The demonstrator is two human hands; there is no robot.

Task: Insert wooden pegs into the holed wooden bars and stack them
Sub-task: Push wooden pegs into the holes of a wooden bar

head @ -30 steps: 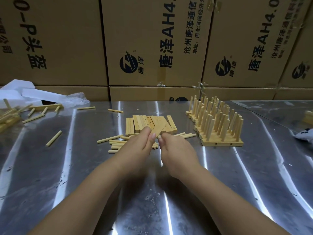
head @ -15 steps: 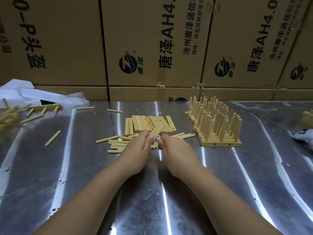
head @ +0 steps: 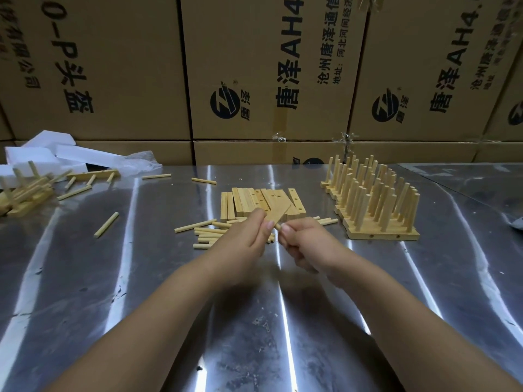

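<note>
**Progress.** A batch of pegged bars stands finished, pegs upright, beyond and to the right of the right hand. A row of unpegged holed bars lies just beyond both hands. Loose pegs lie beside the left hand, some partly hidden under it. On this evidence the task is judged well advanced but not complete.

**Current step.** The left hand grips one bar between thumb and fingers. The bar is tilted, with its far end over the unpegged row. The right hand, fingers curled, pinches a peg whose tip shows at the bar's near end, between the two hands. Whether the peg has entered a hole cannot be determined.
</note>
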